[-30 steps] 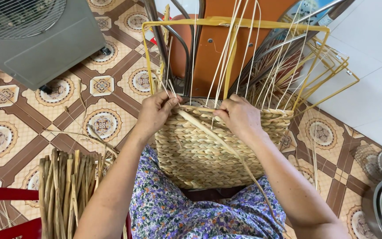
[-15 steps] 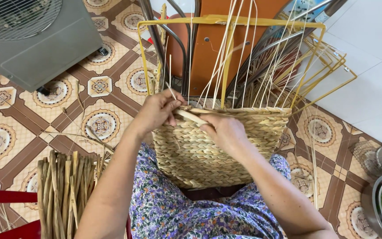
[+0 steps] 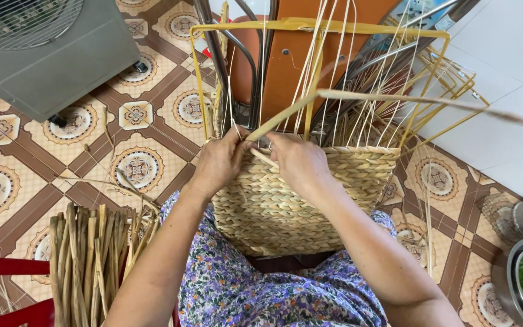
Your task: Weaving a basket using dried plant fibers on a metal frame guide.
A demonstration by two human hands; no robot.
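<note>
Woven basket (image 3: 298, 200) on lap — left hand (image 3: 222, 163), right hand (image 3: 298, 162) both pinching reed strand (image 3: 358, 95) at rim.

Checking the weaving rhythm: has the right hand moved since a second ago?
Yes. The right hand slid left along the basket rim, meeting the left hand.

Both hands (image 3: 261, 163) at woven basket's (image 3: 292, 206) rim, pinching a straw strand (image 3: 358, 95).

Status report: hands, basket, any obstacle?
Left hand and right hand grip a straw strand at the rim of the woven basket. Upright stakes crowd the rim.
</note>
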